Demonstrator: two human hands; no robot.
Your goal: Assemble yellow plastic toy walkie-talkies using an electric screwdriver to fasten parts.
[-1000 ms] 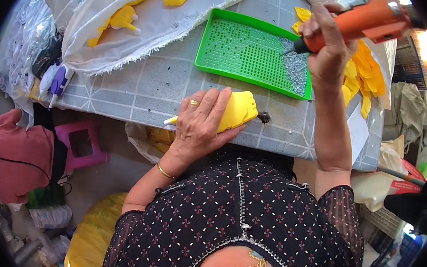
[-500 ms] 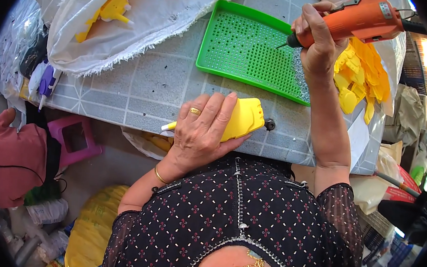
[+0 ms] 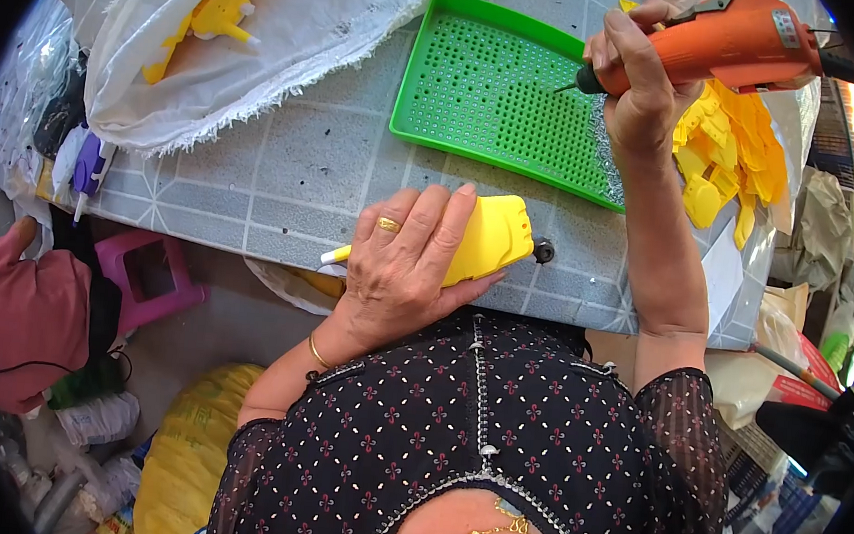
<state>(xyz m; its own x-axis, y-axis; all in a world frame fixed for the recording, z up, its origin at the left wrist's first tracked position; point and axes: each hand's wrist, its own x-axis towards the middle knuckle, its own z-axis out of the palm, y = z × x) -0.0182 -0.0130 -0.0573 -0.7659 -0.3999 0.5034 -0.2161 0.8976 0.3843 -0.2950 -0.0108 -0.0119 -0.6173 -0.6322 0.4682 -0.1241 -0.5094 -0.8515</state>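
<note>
1. Grey tile-patterned tabletop [image 3: 324, 169] filled the work area, near edge right against the person's torso side.
2. Left hand [image 3: 400, 250] lay closed over a yellow plastic casing [image 3: 490, 234] near that edge, fingers across the top, thumb along the near side.
3. Casing's long axis ran left to right, roughly along the edge: narrow white tip [image 3: 332, 257] out left, broad end out right, past the fingers. Small round black part [image 3: 545, 250] just beside the broad end; couldn't tell if joined.
4. Right hand [image 3: 646, 94] gripped an orange power screwdriver [image 3: 725, 45], farther out and to the right, well apart from the casing. Thin bit pointed left, over the tray, not at the casing; contact unclear.
5. Tray: green perforated plastic tray [image 3: 500, 165], small silvery pieces [image 3: 605, 151] at its right end, beyond the casing.
6. Far right: heap of flat yellow plastic pieces [image 3: 722, 155]. Far left: white woven sack [image 3: 282, 65] with yellow parts [image 3: 219, 12].
</note>
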